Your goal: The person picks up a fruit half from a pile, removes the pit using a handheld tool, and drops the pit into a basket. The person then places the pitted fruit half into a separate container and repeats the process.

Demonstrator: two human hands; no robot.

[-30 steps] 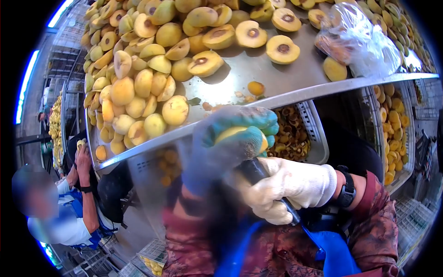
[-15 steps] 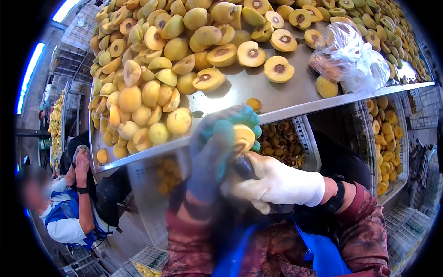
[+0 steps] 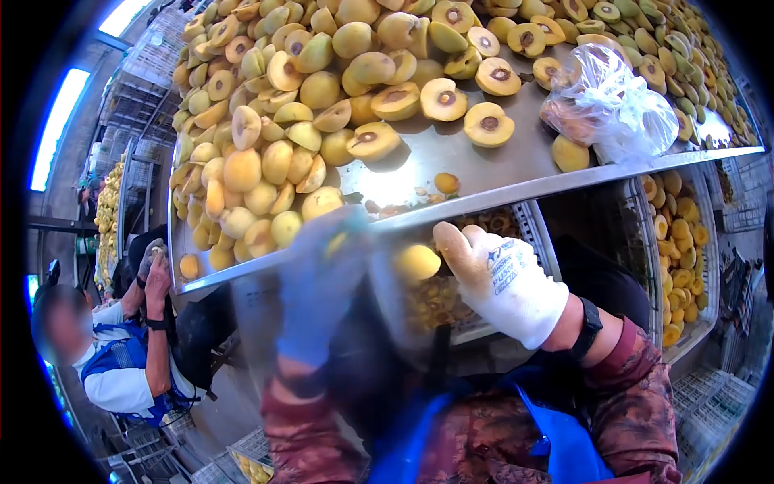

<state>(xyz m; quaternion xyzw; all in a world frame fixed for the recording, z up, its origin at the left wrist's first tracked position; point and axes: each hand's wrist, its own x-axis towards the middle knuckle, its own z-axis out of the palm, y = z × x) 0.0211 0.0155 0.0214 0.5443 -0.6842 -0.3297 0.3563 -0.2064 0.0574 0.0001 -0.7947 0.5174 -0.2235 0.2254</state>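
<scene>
Though blur softens it, rounded fruit (image 3: 419,262), warm yellow

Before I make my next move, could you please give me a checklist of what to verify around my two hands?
1. Right hand gloved: ok, in white.
2. Left hand gloved: ok, in blue-green, though blurred.
3. Left hand's grip: cannot tell, the blur hides it.
4. Peach half between the hands securely held: cannot tell.
5. Plastic bag apart from both hands: ok, it lies on the metal tabletop.
6. Near part of the tabletop free of scraps: not ok, a small yellow fruit piece lies there.
</scene>
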